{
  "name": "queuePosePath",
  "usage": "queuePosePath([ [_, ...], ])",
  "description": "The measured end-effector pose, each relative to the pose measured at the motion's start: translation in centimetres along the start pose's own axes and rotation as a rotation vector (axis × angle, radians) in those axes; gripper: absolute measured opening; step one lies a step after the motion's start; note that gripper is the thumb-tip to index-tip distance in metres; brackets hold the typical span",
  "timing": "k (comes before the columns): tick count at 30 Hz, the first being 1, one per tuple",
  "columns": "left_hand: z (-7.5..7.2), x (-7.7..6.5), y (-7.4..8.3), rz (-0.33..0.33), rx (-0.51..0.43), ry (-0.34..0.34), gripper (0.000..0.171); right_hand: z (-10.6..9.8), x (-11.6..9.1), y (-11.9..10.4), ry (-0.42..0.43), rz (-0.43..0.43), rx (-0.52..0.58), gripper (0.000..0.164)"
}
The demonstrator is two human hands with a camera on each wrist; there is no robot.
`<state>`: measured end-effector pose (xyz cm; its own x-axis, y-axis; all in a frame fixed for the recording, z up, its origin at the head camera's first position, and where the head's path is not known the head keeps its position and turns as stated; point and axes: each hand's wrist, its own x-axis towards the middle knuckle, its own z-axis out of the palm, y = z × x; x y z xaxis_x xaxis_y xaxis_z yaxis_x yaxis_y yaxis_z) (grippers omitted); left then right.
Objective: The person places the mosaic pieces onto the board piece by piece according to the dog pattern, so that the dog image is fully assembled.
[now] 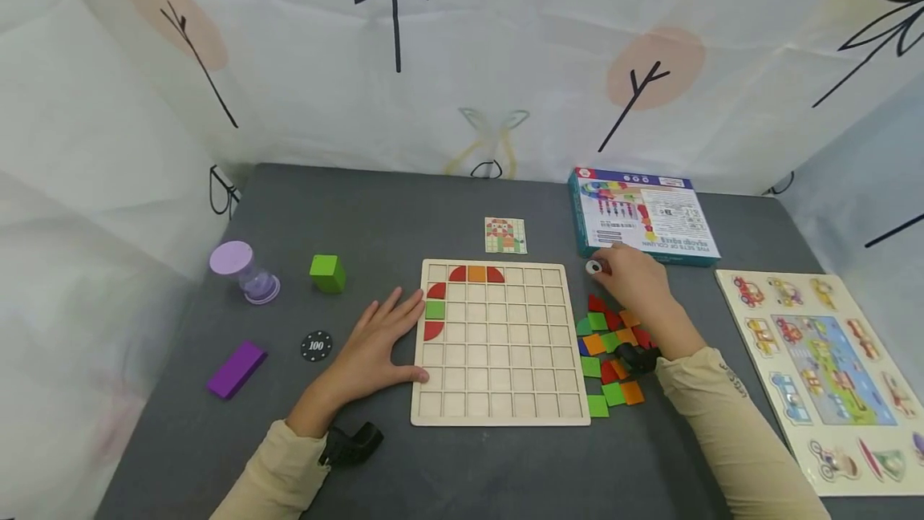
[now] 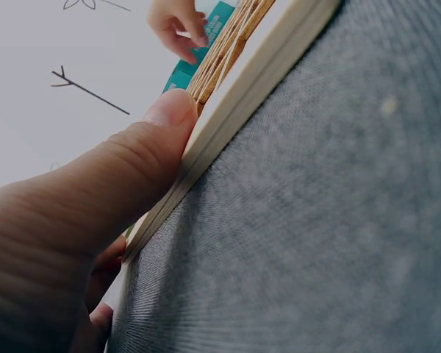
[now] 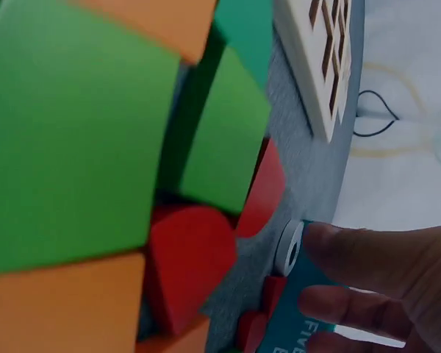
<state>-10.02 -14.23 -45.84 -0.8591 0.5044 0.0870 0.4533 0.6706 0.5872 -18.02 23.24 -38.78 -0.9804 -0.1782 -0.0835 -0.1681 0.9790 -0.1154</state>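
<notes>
Beige sleeves [image 1: 729, 424] nearest; left hand [image 1: 371, 351] spread at grid board [image 1: 499, 356]'s left edge, right hand [image 1: 638, 283] pinching white-ringed disc [image 1: 593, 267] just off board's top-right corner.

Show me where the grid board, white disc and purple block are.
Grid board [image 1: 500, 334]: head view, a bare cell near its middle.
White disc [image 1: 593, 267]: head view, its face.
Purple block [image 1: 237, 368]: head view, its top.

The left sleeve [image 1: 269, 472] is long and pale beige, wrinkled toward its cuff. The right sleeve [image 1: 736, 440] matches in colour, with a small dark marking [image 1: 733, 380] near the cuff. A compact black left wrist device [image 1: 354, 445] and a similarly black right wrist device [image 1: 637, 358] are worn.
</notes>
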Motion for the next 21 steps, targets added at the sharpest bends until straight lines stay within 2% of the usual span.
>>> queuePosePath([
  [5, 0.0, -0.1, -0.1, -0.002, 0.002, 0.0, 0.1, 0.2, 0.4, 0.7, -0.081, 0.002, -0.017, 0.031],
  [14, -0.1, 0.0, 0.1, 0.002, 0.003, -0.001, 0.1, 0.2, 0.6, 0.3, -0.106, -0.006, -0.012, 0.023],
  [17, -0.1, 0.0, 0.2, 0.002, -0.001, -0.004, 0.1, 0.1, 0.3, -1.2, -0.068, -0.055, 0.014, 0.025],
  [21, -0.1, 0.0, 0.1, -0.001, -0.008, 0.002, 0.1, 0.1, 0.3, -5.4, -0.011, -0.165, 0.101, 0.025],
])
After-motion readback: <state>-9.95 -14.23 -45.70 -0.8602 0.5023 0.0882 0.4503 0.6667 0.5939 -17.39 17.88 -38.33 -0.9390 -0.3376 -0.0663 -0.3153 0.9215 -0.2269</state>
